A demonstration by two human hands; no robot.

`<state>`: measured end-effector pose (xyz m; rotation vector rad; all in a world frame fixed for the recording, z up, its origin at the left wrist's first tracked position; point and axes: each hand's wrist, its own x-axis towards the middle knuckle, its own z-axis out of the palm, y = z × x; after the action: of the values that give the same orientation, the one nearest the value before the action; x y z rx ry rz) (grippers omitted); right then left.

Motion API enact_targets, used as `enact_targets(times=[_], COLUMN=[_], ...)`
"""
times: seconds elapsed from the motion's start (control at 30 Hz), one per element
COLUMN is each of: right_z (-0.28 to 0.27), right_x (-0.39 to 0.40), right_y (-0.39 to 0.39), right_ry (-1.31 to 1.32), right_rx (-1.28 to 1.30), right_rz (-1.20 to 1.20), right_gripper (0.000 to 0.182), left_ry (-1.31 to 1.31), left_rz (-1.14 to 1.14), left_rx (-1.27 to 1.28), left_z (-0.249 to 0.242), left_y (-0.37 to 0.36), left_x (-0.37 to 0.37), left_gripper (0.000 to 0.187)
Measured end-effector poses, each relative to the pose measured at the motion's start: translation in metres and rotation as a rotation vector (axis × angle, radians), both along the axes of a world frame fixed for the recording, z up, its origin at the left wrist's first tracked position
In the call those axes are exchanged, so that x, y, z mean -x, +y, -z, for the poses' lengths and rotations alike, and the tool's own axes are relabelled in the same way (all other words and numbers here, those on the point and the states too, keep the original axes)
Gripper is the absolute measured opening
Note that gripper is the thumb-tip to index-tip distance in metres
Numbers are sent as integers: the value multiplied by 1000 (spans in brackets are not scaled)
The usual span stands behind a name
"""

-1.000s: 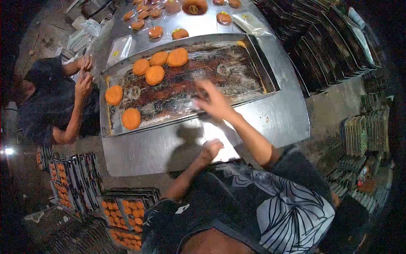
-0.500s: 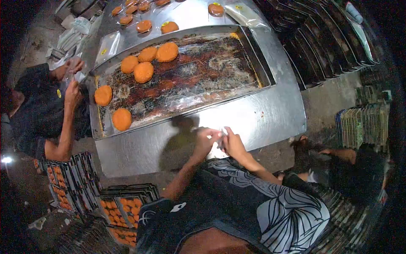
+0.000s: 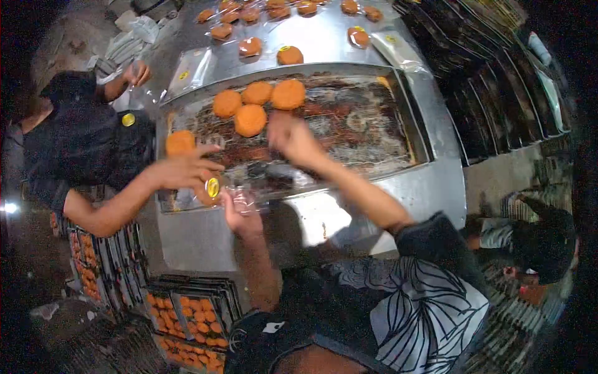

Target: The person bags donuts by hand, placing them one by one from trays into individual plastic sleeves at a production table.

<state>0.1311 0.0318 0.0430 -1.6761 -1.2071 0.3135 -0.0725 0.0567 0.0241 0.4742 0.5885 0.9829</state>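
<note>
My left hand [image 3: 244, 215] is at the tray's front edge, fingers pinching a crinkled clear plastic bag [image 3: 242, 198]. Just left of it is a browned round cake [image 3: 204, 192], overlapped by a yellow round label [image 3: 213, 187]. A co-worker's hand [image 3: 180, 171] reaches over that cake with fingers spread. Blurred by motion, my right hand [image 3: 293, 140] hangs over the middle of the metal tray [image 3: 367, 140]. Closest to it are a round orange cake [image 3: 250, 120] and a larger one [image 3: 288, 94]. Further left, another orange cake [image 3: 180, 143] lies in the tray.
Bagged cakes [image 3: 290, 55] with yellow labels cover the far table. Stacks of flat plastic bags [image 3: 398, 50] lie behind the tray. The co-worker's other hand [image 3: 137, 73] holds clear plastic at the left. Racks of cakes [image 3: 187, 315] stand below, dark trays [image 3: 498, 87] at the right.
My hands, together over the front table edge before, have parted: left moved left with the bag, right forward over the tray. The co-worker's arm has reached in. The view has shifted.
</note>
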Motion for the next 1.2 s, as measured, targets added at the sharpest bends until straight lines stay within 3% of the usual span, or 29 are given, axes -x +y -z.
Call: enact_targets(times=[0.03,0.07,0.1,0.13,0.2,0.23,0.27,0.33,0.4,0.47,0.53,0.57,0.6,0.63,0.67,0.7,0.73,0.77,0.87,0.93,1.0,1.03,1.07,1.13,1.17,1.2], right_z=[-3,8,20,113,88,63,47,63,25,-22,-43,-44,-55,-44,-43,-42,-49,-41,-39,-39,-41,-42,-42,-41,-41,-41], right_x=[-33,-67,-100,-137,-116,-94,-67,-39,3,35,56,55,56,58,65,72,84,86,87,84,81,84,94,106,102,100], right_y=[26,48,70,99,81,60,34,-27,-85,-119,-117,-113,-114,-121,-129,-138,-153,-161,-173,-165,-155,-159,-164,-172,-172,-169], right_ry=[-13,-207,-398,-675,8,28,47,357,593,367,561,227,242,317,356,395,394,339,224,185,573,570,570,570,764,774], right_rx=[1,150,303,283,272,332,397,284,17,4,-90,-53,-47,-107,-132,-157,-133,-219,-326,-322,-427,-431,-373,-257,-262,-256], right_rz=[259,361,460,766,402,361,319,283,331,305,276,357,436,452,456,459,449,436,474,492,651,651,602,502,473,468], right_gripper=[17,27,40,50,53,52,51,48,53,58,68,77,79,78,76,73,68,56,47,46,49,49,57,73,75,75], left_ry=[8,20,-71,-59,-183,-255,-241,-413,-418,-400,-350,-301,-261,-114,-118,-65,-64,-62,-12,23,77,25,25,-254,-287,-278], left_rz=[-125,-251,-174,-191,-48,-83,-90,-82,-87,-154,-104,-35,26,43,64,82,64,47,-75,-9,88,156,157,308,503,496], left_rx=[64,134,122,131,37,128,145,201,124,291,285,138,-11,8,2,-251,-261,-272,-280,-249,-480,-282,-286,-16,-80,-77], left_z=[-15,-22,-15,-14,-21,-28,-32,-36,-16,-11,-19,-16,-16,-33,-21,4,-3,-14,-43,-51,-58,-64,-63,-52,-39,-24], left_y=[5,6,8,2,-8,-14,-15,-14,-4,-3,-32,-49,-64,-72,-70,-62,-66,-71,-90,-105,-124,-125,-125,-118,-117,-120], left_x=[5,13,24,29,28,23,22,12,5,-8,-32,-42,-50,-54,-54,-54,-55,-56,-63,-61,-64,-63,-61,-57,-53,-49], left_gripper=[39,38,25,25,54,63,63,62,56,50,52,55,59,60,60,61,65,69,76,75,75,74,74,72,65,65])
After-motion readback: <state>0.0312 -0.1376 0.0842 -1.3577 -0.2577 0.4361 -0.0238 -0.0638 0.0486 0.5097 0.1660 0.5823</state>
